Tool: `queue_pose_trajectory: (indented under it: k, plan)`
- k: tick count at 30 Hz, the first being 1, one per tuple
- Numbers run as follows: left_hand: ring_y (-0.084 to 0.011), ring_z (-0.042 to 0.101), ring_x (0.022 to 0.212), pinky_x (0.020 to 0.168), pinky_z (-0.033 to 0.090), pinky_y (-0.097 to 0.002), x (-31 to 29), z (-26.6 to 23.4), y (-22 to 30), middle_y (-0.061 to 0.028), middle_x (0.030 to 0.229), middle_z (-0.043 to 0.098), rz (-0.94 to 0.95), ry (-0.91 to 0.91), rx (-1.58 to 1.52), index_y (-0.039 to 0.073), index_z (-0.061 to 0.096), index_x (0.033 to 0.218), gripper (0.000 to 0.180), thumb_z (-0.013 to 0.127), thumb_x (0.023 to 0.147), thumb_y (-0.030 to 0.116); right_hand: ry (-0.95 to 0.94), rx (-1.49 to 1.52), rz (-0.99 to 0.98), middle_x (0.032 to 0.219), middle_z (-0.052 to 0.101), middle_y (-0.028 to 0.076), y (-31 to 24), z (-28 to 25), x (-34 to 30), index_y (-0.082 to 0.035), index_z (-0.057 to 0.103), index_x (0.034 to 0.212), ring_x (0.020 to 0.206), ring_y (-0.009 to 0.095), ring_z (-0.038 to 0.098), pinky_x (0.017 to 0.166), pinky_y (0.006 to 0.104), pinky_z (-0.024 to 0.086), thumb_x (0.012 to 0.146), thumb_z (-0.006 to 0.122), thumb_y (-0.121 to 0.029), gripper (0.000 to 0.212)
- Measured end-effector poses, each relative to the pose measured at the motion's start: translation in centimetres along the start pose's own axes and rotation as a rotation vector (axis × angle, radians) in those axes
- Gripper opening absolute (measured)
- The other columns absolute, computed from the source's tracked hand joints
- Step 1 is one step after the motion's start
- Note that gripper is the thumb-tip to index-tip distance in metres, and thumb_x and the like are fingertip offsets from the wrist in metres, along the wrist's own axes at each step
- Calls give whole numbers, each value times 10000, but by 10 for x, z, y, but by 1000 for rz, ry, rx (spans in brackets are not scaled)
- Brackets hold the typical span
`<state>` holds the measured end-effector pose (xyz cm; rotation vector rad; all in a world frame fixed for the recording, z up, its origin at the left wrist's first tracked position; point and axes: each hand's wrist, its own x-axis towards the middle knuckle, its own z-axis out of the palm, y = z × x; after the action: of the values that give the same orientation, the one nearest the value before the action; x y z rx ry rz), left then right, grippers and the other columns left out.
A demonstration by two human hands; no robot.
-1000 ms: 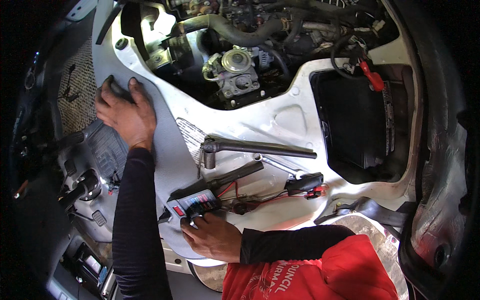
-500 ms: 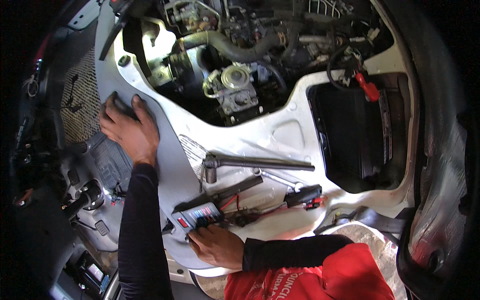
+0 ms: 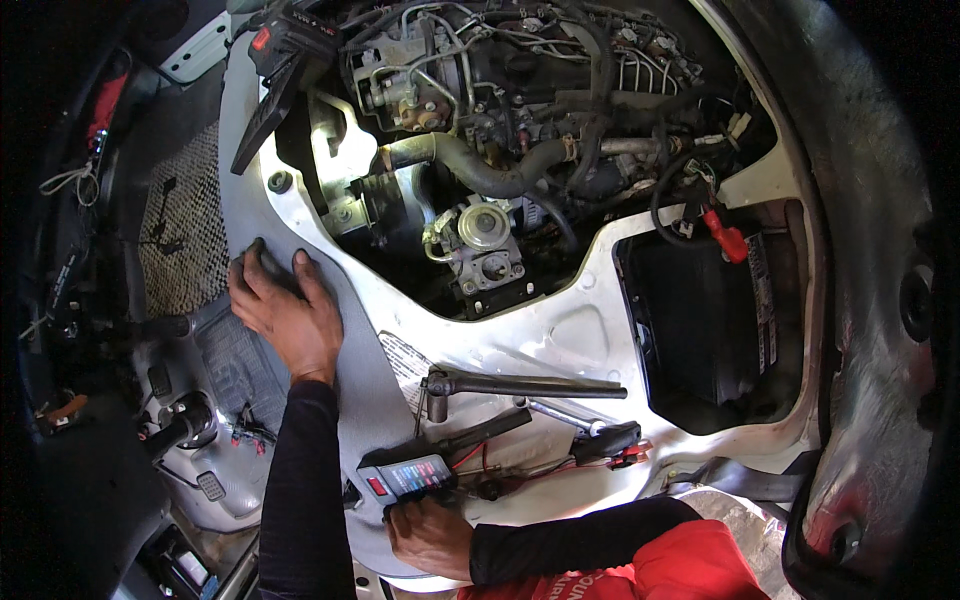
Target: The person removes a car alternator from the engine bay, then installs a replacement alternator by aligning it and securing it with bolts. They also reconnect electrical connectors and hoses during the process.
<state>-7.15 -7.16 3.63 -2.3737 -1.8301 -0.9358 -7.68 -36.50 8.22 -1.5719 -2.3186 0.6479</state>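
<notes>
My left hand point(image 3: 290, 315) lies on the grey trim point(image 3: 365, 345) beside the engine opening, its fingers spread and nothing in them. Near the trim's lower end, my right hand point(image 3: 430, 535) rests with curled fingers, just below a small battery tester point(image 3: 405, 478) with a dark case and a red button. Whether those fingers hold anything is hidden. Red and black leads run from the tester to dark clamps point(image 3: 608, 440) with red parts. Beyond the tester, a ratchet handle with a socket point(image 3: 530, 385) lies on the white metal panel point(image 3: 520, 345), and a chrome wrench point(image 3: 560, 413) lies next to it.
The engine point(image 3: 530, 80) fills the open bay ahead. A black battery point(image 3: 700, 320) sits in a well at right, with a red terminal cover point(image 3: 727, 238) above it. A work light point(image 3: 290, 50) stands at the upper left. Pedals point(image 3: 210, 487) lie at left.
The view has shifted, so more of the engine shows and the scene sits lower. My right hand has drawn slightly away from the tester; my left hand stays on the trim.
</notes>
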Motion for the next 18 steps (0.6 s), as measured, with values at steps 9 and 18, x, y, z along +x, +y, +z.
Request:
queue_pose_trajectory:
  k: [9,18]
  plan:
    - [-491,345,1382,1177,225,-604,-1,-2,3,-320,1475,378,-5,12,-15,8,436,1472,571,609,1016,306,-95,355,-83,924,670,185,14,-10,8,2,685,918,807,327,665,684,445,544,796,689,-192,230]
    - [-484,364,1366,1166,253,-593,2,-6,5,-313,1465,391,-15,6,-44,-9,445,1467,605,620,1004,338,-157,725,100,1030,616,139,76,-83,2,-49,634,1130,935,337,632,753,469,509,785,756,-262,424]
